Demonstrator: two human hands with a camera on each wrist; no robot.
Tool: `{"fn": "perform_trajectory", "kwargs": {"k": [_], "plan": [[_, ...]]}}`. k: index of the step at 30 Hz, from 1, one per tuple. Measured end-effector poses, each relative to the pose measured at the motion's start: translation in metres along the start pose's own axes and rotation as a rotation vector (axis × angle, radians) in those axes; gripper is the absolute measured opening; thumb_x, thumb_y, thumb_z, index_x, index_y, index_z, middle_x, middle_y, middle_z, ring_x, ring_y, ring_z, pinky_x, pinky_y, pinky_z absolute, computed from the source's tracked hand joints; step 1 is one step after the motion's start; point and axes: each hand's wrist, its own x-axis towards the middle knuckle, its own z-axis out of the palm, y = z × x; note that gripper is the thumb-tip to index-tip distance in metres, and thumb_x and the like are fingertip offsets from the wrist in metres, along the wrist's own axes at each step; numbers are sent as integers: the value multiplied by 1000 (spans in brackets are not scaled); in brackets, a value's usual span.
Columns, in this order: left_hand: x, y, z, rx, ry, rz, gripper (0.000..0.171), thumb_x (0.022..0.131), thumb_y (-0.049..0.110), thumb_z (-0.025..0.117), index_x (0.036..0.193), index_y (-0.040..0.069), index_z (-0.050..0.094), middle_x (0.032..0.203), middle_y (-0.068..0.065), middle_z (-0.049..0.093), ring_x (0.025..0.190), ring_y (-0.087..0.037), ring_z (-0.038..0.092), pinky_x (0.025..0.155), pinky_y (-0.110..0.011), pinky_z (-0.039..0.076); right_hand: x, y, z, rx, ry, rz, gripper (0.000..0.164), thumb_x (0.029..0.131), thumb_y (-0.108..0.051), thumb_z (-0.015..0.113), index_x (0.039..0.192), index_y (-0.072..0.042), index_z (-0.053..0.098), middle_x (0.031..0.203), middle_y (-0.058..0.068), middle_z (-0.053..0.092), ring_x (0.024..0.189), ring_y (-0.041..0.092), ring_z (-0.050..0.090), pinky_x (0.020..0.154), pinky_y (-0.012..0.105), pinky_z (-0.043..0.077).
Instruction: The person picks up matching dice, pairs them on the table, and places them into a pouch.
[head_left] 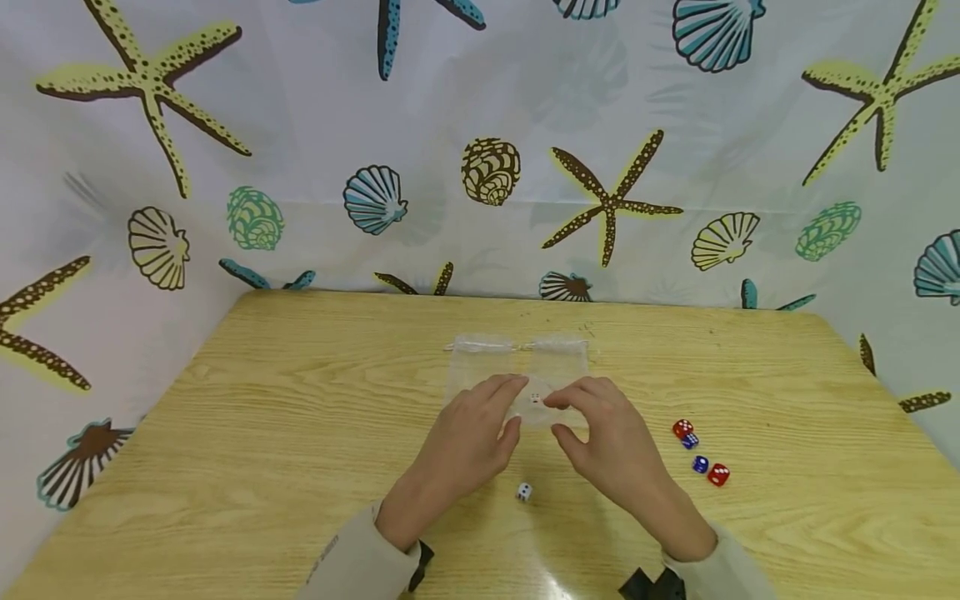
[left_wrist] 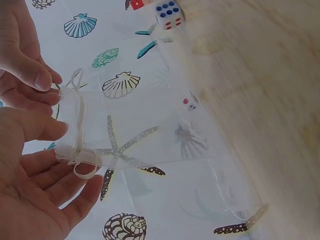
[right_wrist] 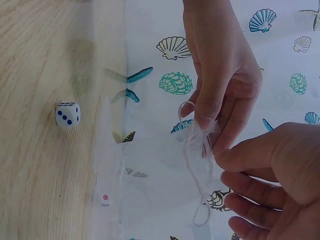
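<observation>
A small sheer drawstring bag point(left_wrist: 135, 120) hangs between my two hands, mouth up, with a loop of cord at each side. Inside, near its bottom, sits a small white die point(left_wrist: 187, 103). My left hand point(head_left: 474, 421) pinches one side of the bag's mouth, its thumb and fingers curled at the rim. At the other side, the thumb and fingertips of my right hand point(head_left: 611, 437) hold the rim. Another white die point(head_left: 524, 492) lies on the table between my wrists, nearer to me.
Sheer fabric with a cord point(head_left: 483, 343) lies flat behind my hands on the wooden table point(head_left: 300, 417). To the right of my right hand lie a red die point(head_left: 682, 428), a blue die point(head_left: 701, 464) and others. A shell-patterned cloth point(head_left: 435, 108) surrounds the table's back and sides.
</observation>
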Motion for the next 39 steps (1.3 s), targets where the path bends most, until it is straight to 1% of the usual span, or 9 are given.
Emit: {"fn": "perform_trajectory", "kwargs": {"k": [6, 9, 13, 17, 24, 30, 34, 39], "plan": [[0, 0, -1, 10, 3, -2, 42, 84, 6, 69, 125, 1, 59, 120, -13, 64, 101, -27, 65, 82, -41, 54, -8, -7, -8, 23, -42, 11, 28, 69, 0, 81, 93, -9, 71, 92, 0, 67, 92, 19, 61, 78, 35, 53], [0, 1, -1, 12, 3, -5, 42, 84, 6, 69, 125, 1, 59, 120, -13, 64, 99, -27, 66, 82, -42, 54, -13, -10, -11, 18, -60, 13, 29, 68, -1, 82, 94, -10, 70, 93, -1, 67, 93, 18, 61, 78, 34, 53], [0, 1, -1, 7, -1, -9, 42, 85, 6, 69, 125, 1, 59, 121, -13, 64, 96, -28, 66, 81, -44, 54, -20, -11, -12, 19, -77, 26, 30, 67, -2, 83, 93, -11, 70, 93, -3, 67, 93, 16, 61, 79, 33, 53], [0, 1, 0, 0, -6, -14, 42, 85, 5, 68, 126, 1, 58, 121, -14, 63, 97, -28, 66, 81, -45, 54, -28, -9, -10, 54, -107, 51, 29, 68, -3, 82, 93, -12, 70, 93, -4, 67, 93, 15, 61, 80, 33, 53], [-1, 0, 1, 1, -1, -18, 42, 85, 6, 68, 125, 1, 58, 121, -14, 63, 97, -28, 66, 81, -44, 54, -36, -3, 0, 148, -184, 46, 26, 73, -4, 80, 96, -11, 70, 96, -3, 68, 95, 16, 64, 82, 35, 54], [-2, 0, 0, -15, -1, -30, 42, 85, 5, 68, 126, 1, 58, 122, -14, 63, 95, -29, 67, 83, -48, 53, -39, 0, 12, 213, -260, 74, 25, 75, -3, 77, 98, -8, 70, 97, -1, 67, 90, 18, 65, 79, 32, 54], [-1, 0, 0, -21, -4, -32, 42, 85, 5, 67, 126, 1, 58, 122, -14, 63, 94, -30, 67, 83, -50, 53, -41, 3, 18, 229, -269, 80, 24, 75, -3, 77, 98, -7, 69, 95, 1, 67, 87, 20, 64, 76, 30, 53], [-1, 0, 0, -15, -3, -26, 42, 86, 6, 67, 126, 1, 58, 122, -14, 63, 96, -29, 66, 82, -46, 54, -42, 7, 28, 230, -280, 98, 23, 75, -3, 77, 97, -7, 70, 93, 2, 67, 85, 19, 62, 72, 28, 52]]}}
